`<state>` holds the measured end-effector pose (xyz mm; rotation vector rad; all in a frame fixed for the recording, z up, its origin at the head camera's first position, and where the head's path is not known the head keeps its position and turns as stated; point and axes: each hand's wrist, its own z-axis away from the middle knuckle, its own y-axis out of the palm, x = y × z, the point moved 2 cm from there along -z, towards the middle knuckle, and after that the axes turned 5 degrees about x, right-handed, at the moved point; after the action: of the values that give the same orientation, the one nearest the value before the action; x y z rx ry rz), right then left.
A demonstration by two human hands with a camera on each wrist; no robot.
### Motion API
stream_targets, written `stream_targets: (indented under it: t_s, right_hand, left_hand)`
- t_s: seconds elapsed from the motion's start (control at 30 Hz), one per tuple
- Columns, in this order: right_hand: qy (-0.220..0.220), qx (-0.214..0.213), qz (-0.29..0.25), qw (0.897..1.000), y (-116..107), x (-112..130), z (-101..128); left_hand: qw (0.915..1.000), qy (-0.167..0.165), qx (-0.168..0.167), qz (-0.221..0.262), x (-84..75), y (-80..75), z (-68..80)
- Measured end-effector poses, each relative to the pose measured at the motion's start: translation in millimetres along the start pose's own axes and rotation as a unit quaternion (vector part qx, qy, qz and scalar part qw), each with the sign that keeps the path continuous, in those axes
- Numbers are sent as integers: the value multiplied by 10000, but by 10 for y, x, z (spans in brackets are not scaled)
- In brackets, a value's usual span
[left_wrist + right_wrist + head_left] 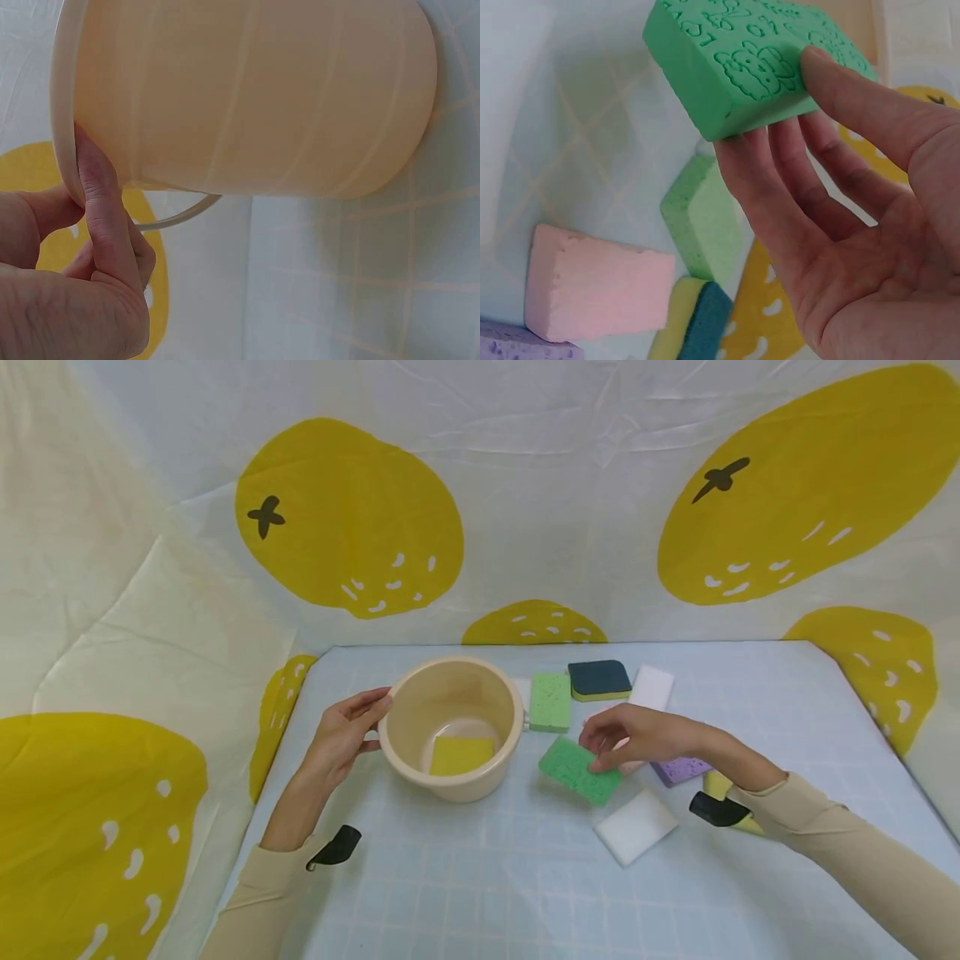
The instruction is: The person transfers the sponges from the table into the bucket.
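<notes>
A cream plastic bucket (450,785) stands left of centre on the table, a yellow sponge (462,755) lying flat on its bottom. My left hand (339,737) pinches the bucket's left rim; in the left wrist view the thumb lies on one side of the rim and a finger on the other. To the right of the bucket, my right hand (637,737) holds a green sponge (579,770) by one edge, tilted above the table. Embossed drawings and letters cover the green sponge's face in the right wrist view, with the thumb on top and fingers beneath.
Around the right hand lie a white sponge (636,827), another white one (651,687), a light green sponge (551,702), a dark-and-yellow sponge (599,680), a purple sponge (679,770), a pink sponge (600,285) and a yellow piece (717,783) partly under the right wrist.
</notes>
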<state>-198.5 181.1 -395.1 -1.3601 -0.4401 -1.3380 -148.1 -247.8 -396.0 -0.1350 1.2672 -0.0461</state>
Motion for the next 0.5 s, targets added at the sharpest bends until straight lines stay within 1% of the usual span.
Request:
stream_targets:
  t_s: [0.23,0.5]
  right_hand:
    - [151,193,-225,9994,-81,127,27]
    - [38,290,-247,9993,-171,345,50]
  left_hand:
    - [10000,-26,-36,-70,-13,-5,6]
    - [10000,1,-1,30,-6,1,-3]
